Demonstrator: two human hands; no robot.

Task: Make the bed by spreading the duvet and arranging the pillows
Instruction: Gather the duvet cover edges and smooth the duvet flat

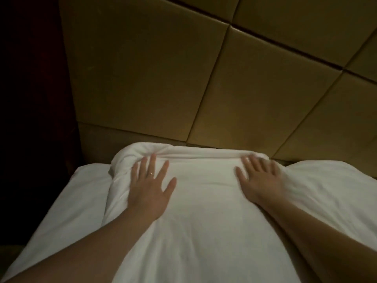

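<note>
Duvet (204, 211): white, centre of bed, far edge folded just short of the headboard (224, 78).
Left hand (150, 190): flat on duvet near its far left corner, fingers (152, 162) spread wide, holding nothing; ring on one finger.
Right hand (258, 178): flat on duvet at far right, fingers spread, slightly blurred.
Pillows: white one at left (89, 180), one at right (330, 180), both partly under the duvet.
</note>
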